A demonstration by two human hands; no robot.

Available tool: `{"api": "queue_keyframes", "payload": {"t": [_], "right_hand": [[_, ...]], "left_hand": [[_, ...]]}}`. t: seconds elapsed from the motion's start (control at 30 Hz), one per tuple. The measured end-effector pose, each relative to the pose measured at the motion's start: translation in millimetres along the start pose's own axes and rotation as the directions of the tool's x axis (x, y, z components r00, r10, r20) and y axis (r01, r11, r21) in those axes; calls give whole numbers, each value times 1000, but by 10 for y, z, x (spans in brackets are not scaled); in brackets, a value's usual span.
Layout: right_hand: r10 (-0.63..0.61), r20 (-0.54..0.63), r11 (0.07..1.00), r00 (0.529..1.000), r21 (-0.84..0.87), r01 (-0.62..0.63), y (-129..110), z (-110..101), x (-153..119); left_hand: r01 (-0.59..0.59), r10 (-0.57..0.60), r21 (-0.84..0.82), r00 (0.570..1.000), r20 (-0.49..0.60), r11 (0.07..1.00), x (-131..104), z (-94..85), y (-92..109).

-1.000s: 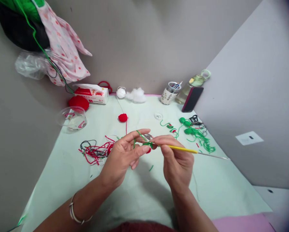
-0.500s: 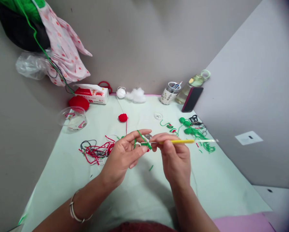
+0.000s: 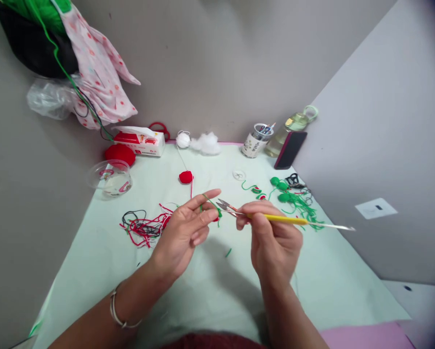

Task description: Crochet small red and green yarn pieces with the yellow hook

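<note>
My left hand pinches a small green and red crocheted piece between thumb and fingers, and green yarn runs up over its raised index finger. In my right hand is a yellow-handled crochet hook, held near level, its rear metal end pointing right. The hook's front tip is close to the small piece; whether it touches the yarn cannot be made out. Scissor blades show between the two hands, their handles hidden behind my right fingers.
Tangled red, black and white yarn lies left. Green yarn pieces, a phone, a bottle and a pen can are right. Behind are a red ball, white stuffing, a tissue box and a plastic tub.
My right hand and the hook have moved right and slightly down, away from my left hand. More of the scissor blades shows between the hands.
</note>
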State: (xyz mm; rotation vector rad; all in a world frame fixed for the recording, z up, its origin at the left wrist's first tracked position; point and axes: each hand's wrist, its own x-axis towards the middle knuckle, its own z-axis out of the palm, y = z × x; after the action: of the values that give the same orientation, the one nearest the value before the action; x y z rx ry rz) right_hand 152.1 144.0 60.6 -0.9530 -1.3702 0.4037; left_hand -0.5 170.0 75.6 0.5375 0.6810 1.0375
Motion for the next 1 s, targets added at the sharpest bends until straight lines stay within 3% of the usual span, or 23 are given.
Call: {"api": "queue_keyframes", "payload": {"t": [0.07,0.17,0.23,0.3,0.37,0.43,0.5,0.57,0.63,0.73,0.83,0.93,1.0], "right_hand": [[-43,42,996,998,-77,46,-8,14,-5],[-216,78,935,973,-270,229,2,18,-29],[-191,18,960,981,-206,191,9,6,-28],[-55,-28,997,998,-52,54,12,0,-19],[-1,6,1000,1000,-22,1,14,7,-23],[-87,63,984,994,-150,96,22,14,-45],[-183,71,946,980,-259,196,31,4,-62],[-141,-16,970,990,-200,135,31,-21,-53],[5,-84,1000,996,-5,-5,21,-38,-18],[147,-3,969,989,203,-143,0,-14,30],[170,83,964,982,191,-183,-8,39,21],[83,79,995,993,42,-87,2,56,-41],[-71,93,985,993,-153,85,16,38,-84]], "left_hand": [[-55,56,24,998,-25,998,-16,13,-19],[69,-69,-10,997,39,998,-25,16,-41],[133,-130,-32,989,71,991,-14,7,-28],[64,-64,-29,998,30,998,-6,3,-7],[-35,35,-4,999,-21,999,-10,10,-2],[-34,34,0,999,-10,999,-20,20,-14],[66,-64,-28,997,46,997,-24,17,-22],[132,-128,-53,989,77,990,-18,0,-8],[100,-97,-52,993,63,994,-10,-19,23],[27,-28,10,998,49,1000,-14,-14,50],[11,-15,71,998,65,997,-34,24,15],[-19,17,80,999,31,997,-43,46,-47],[-12,12,60,1000,11,998,-36,40,-69]]}}
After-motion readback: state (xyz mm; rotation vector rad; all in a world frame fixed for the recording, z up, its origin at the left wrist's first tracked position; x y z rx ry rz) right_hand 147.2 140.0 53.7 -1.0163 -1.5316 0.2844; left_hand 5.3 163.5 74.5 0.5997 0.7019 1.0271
